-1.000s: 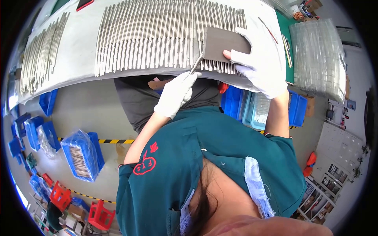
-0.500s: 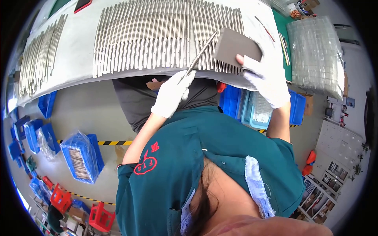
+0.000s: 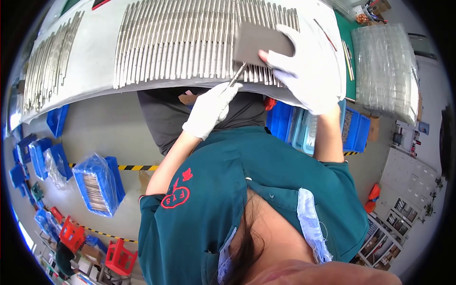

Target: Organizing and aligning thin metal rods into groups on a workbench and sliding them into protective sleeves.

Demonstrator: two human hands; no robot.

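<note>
My left hand [image 3: 211, 108], in a white glove, is closed around one end of a slim metal rod [image 3: 239, 73] at the table's near edge. The rod slants up and right, and its far part goes out of sight behind a flat dark grey pad [image 3: 259, 43]. My gloved right hand [image 3: 304, 66] grips this pad by its right side, with a bare thumb tip on its face. Under and beyond the pad, a long row of similar metal rods [image 3: 175, 45] lies side by side on the white-covered table [image 3: 97, 42].
A smaller group of rods [image 3: 52, 61] lies at the table's left. To the right are a thin red-handled tool [image 3: 326, 35] and stacked clear plastic trays [image 3: 385, 71]. Blue bins [image 3: 356, 130] stand below the right edge; a bagged blue bin of rods [image 3: 97, 187] is at left.
My right hand has moved the grey pad left, over the rod's far part. My left hand stays nearly in place, holding the rod.
</note>
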